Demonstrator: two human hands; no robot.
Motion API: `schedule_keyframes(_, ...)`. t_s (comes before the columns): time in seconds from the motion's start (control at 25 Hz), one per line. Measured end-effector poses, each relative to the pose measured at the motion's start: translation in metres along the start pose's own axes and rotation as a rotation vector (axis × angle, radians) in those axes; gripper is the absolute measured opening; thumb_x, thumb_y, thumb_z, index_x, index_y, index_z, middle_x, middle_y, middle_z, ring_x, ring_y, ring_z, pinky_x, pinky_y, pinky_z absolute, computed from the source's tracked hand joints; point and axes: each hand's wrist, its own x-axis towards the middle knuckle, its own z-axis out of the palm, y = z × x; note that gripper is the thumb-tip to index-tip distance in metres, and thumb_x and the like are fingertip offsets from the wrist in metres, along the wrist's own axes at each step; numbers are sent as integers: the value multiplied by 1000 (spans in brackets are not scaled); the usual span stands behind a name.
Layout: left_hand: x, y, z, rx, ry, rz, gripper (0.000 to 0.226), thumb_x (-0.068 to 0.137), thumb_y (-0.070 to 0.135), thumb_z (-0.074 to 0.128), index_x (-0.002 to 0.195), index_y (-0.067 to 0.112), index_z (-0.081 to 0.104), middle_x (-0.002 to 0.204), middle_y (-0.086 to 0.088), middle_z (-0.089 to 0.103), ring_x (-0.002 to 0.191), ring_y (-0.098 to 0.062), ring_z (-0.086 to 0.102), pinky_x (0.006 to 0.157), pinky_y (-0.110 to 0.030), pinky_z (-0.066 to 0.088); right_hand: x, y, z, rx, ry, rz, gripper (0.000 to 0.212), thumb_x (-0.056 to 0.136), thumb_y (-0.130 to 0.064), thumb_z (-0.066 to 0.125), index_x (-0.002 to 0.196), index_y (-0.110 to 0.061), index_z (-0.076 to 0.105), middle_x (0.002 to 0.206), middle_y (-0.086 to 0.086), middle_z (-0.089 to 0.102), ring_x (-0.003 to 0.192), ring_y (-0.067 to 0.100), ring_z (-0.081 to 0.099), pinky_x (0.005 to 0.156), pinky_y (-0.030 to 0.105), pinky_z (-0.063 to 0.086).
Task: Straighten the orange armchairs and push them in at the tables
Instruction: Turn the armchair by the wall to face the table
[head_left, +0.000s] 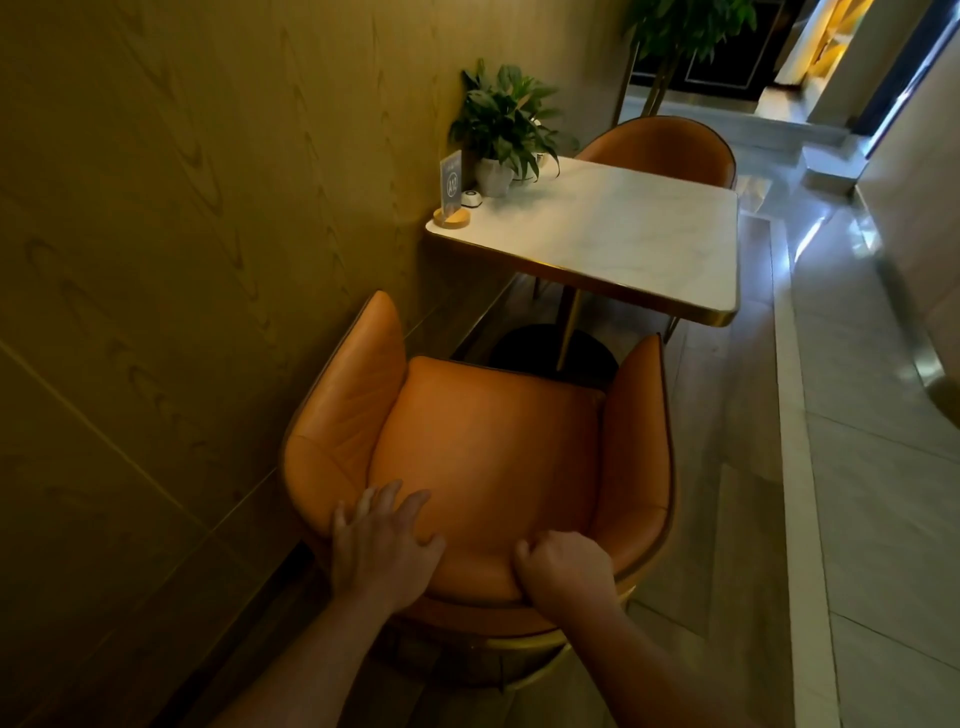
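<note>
Along the wood-panelled wall (156, 260) on the left stands a marble-topped table (649, 244), one side set close against the panelling. The near armchair (493, 441) sits at its closer end. The seat front is short of the table edge, so the chair is not pushed in yet, and its left arm is close to the wall. The far armchair (660, 150) is at the opposite end, tucked in with only its curved back showing above the tabletop. A potted plant (501, 124) occupies the wall-side corner of the table, probably kept there to leave the rest free for diners.

Both hands are on top of the near armchair's backrest, where a forward shove would likely move the chair most directly. The left hand (382, 540) lies flat with fingers spread, its grip slack and holding nothing, seemingly to steady and steer. The right hand (563, 566) has its grip closed, fingers curled over the back's top edge.

A numbered sign (451, 182) and a small call button (471, 198) stand beside the plant.
</note>
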Motion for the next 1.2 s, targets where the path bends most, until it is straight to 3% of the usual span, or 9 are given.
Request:
schedule_keyframes(0.08, -1, -4, -1, -37, 5, 11, 62, 85, 66, 40, 145, 47, 38, 159, 9, 31, 147, -17, 21, 120, -51, 12, -7, -5, 0, -16, -7, -8, 40, 99, -33, 33, 62, -19, 38, 62, -3, 44, 59, 19, 49, 57, 33, 49)
schedule_keyframes(0.2, 0, -8, -3, -71, -1, 49, 60, 85, 63, 43, 142, 47, 42, 157, 11, 32, 145, -14, 23, 119, -45, 16, -8, -6, -2, -60, 10, 48, 45, 97, -39, 32, 60, -18, 44, 60, -4, 49, 52, 12, 45, 49, 29, 37)
schedule_keyframes(0.36, 11, -20, -8, -148, 9, 82, 59, 81, 60, 44, 139, 46, 47, 155, 12, 35, 144, -14, 25, 113, -42, 23, -9, -23, -1, -127, -1, -22, 39, 98, -38, 29, 73, -17, 51, 83, 1, 64, 78, 25, 63, 60, 32, 42)
schedule_keyframes(0.6, 59, -41, -8, -65, -58, 95, 59, 88, 61, 48, 145, 50, 35, 160, 10, 26, 146, -16, 19, 118, -43, 12, 18, -37, 13, -64, 99, 71, 47, 91, -54, 27, 66, -21, 49, 65, -6, 49, 66, 15, 54, 56, 30, 42)
schedule_keyframes(0.68, 68, -43, -8, -28, -69, 95, 59, 87, 63, 45, 145, 50, 36, 160, 10, 27, 147, -15, 19, 120, -44, 7, 26, -37, 14, 11, 126, 55, 42, 88, -55, 26, 76, -26, 53, 77, -8, 52, 84, 16, 56, 66, 33, 46)
schedule_keyframes(0.76, 76, -45, -9, 19, -81, 91, 60, 86, 65, 43, 144, 50, 37, 160, 9, 29, 148, -16, 18, 121, -48, 2, 34, -36, 18, 7, 110, 29, 46, 88, -56, 26, 101, -29, 61, 113, -6, 60, 118, 20, 50, 91, 38, 45)
schedule_keyframes(0.84, 82, -43, -10, 55, -83, 79, 61, 87, 67, 42, 145, 50, 36, 160, 9, 28, 149, -17, 16, 120, -54, 0, 38, -37, 20, -17, 134, -1, 60, 90, -56, 25, 131, -26, 56, 150, -1, 43, 143, 24, 28, 115, 43, 27)
schedule_keyframes(0.88, 84, -43, -11, 66, -77, 72, 61, 86, 68, 42, 145, 50, 36, 161, 9, 28, 149, -18, 16, 119, -56, 0, 39, -37, 19, -6, 165, -7, 63, 90, -57, 24, 138, -26, 51, 156, -1, 35, 146, 24, 20, 118, 45, 21)
schedule_keyframes(1.2, 113, -43, -17, 67, -76, 81, 60, 90, 66, 42, 147, 49, 34, 162, 8, 26, 150, -19, 14, 120, -55, 1, 63, -43, 18, 72, 215, 15, 70, 89, -63, 21, 151, -32, 31, 161, -6, 26, 149, 20, 12, 119, 44, 18)
